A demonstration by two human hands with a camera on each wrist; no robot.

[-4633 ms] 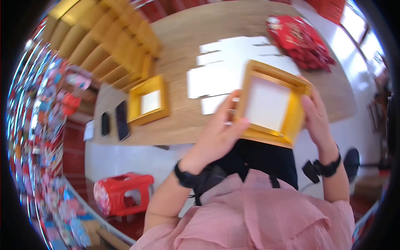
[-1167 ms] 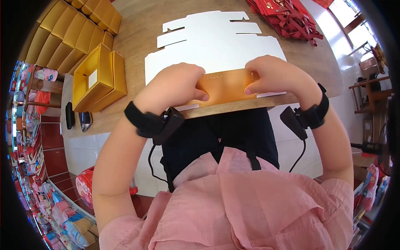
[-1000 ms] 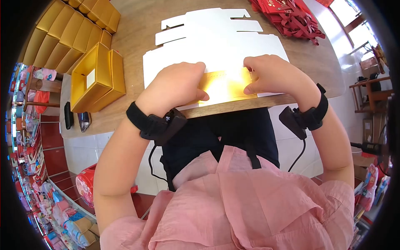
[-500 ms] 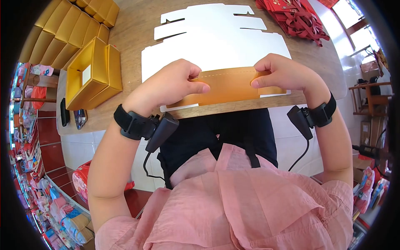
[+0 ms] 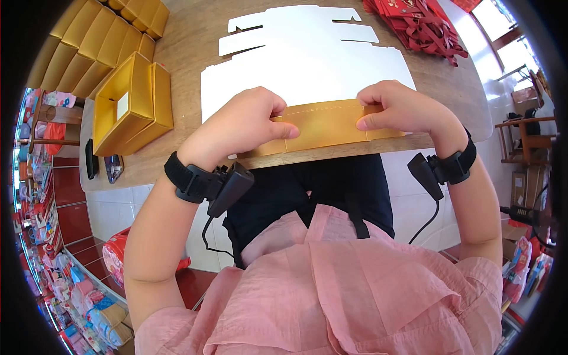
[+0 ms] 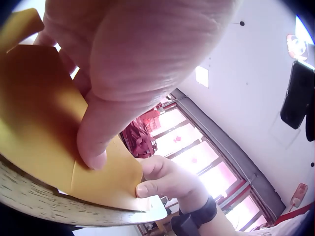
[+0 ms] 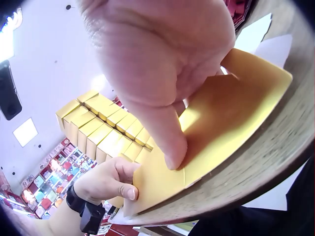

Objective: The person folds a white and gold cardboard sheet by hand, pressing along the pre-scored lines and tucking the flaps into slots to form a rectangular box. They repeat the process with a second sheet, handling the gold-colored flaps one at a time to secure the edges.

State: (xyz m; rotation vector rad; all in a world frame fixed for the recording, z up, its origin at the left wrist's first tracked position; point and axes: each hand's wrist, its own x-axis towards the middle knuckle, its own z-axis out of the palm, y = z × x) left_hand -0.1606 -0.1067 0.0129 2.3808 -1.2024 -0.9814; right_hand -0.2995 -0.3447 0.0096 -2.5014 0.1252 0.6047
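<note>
A large die-cut white sheet [image 5: 307,65] lies on the table, its near flap raised and showing a gold side [image 5: 325,127] with a dashed line along its top. Left of that flap's middle, the left hand [image 5: 242,121] pinches it, thumb on the gold face and fingers behind. The right hand [image 5: 408,109] pinches the flap the same way on the right. In the left wrist view the left thumb [image 6: 96,137] presses on the gold card [image 6: 39,123]. In the right wrist view the right thumb [image 7: 170,142] lies on the gold card [image 7: 221,132].
Gold boxes [image 5: 89,47] are stacked at the back left, with an open gold box [image 5: 124,106] nearer. Red bags [image 5: 417,29] lie at the back right. A black object [image 5: 92,158] and a phone-like item [image 5: 114,168] are at the table's left edge [image 5: 142,171].
The gold box held up earlier is no longer in the hands, and the white sheets now lie nearer. Over the last half second, both hands have shifted slightly and the flap stands a little differently.
</note>
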